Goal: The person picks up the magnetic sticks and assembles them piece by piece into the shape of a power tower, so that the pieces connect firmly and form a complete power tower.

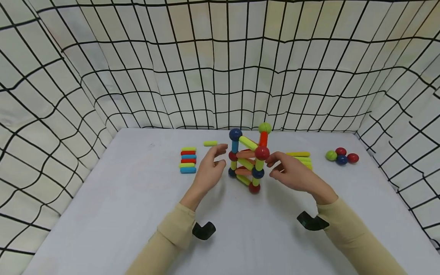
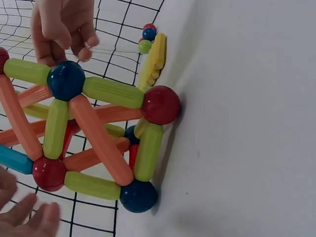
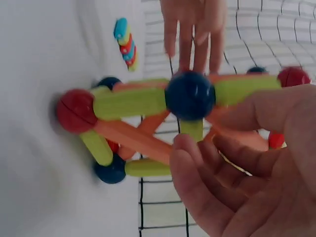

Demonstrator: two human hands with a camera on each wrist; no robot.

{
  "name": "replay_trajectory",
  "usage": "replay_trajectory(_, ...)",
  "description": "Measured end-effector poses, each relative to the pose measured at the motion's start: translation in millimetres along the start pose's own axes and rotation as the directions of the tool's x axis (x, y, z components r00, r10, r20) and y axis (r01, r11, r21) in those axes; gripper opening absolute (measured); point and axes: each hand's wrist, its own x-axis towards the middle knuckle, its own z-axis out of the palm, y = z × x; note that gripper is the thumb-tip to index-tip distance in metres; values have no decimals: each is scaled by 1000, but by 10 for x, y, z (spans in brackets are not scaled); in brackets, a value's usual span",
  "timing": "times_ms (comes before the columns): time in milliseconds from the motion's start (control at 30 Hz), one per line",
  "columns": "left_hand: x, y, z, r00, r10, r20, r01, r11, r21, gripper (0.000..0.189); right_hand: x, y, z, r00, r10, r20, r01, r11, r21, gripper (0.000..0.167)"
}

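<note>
A tower of magnetic sticks and balls (image 1: 259,165) stands on the white table between the two hands. Green, orange, blue and red sticks join its red and dark blue balls; a lime ball (image 1: 265,128) tops one corner. My left hand (image 1: 210,168) is at the tower's left side, fingers spread and relaxed, holding nothing. On the other side, my right hand (image 1: 292,171) has its loosely bent fingers close by the upper red ball (image 1: 262,153). In the right wrist view, thumb and fingers stand apart beside a blue ball (image 3: 190,95) and overlap the sticks.
Left of the tower lies a column of short red, blue and green sticks (image 1: 188,160), with one lone green stick (image 1: 210,143) further back. Longer yellow-green sticks (image 1: 298,154) lie behind the right hand. Several loose balls (image 1: 341,159) sit far right. Black netting (image 1: 227,68) surrounds the table.
</note>
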Motion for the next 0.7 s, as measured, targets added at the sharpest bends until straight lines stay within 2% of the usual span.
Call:
replay_trajectory(100, 16, 3, 16, 996, -22, 92, 21, 1000, 6, 50, -68, -52, 81, 1000, -30, 11, 30, 999, -29, 40)
replay_trajectory(167, 10, -5, 41, 992, -22, 123, 22, 1000, 4, 50, -71, -55, 146, 999, -41, -16, 41, 998, -42, 45)
replay_trajectory(367, -47, -38, 55, 997, 8, 81, -9, 1000, 19, 41, -28, 29, 198, 989, -73, -130, 62, 994, -86, 40)
replay_trajectory(467, -96, -64, -19, 988, 68, 135, -78, 994, 73, 36, 8, 73, 143, 976, -93, -195, 74, 992, -105, 38)
replay_trajectory(600, -122, -177, -206, 960, 170, 221, -215, 956, 199, 28, 89, 107, 72, 958, -104, -269, 81, 992, -96, 36)
replay_trajectory(700, -92, -311, -435, 961, 189, 203, -247, 917, 313, 26, 139, 111, 50, 955, -86, -282, 63, 994, -87, 35)
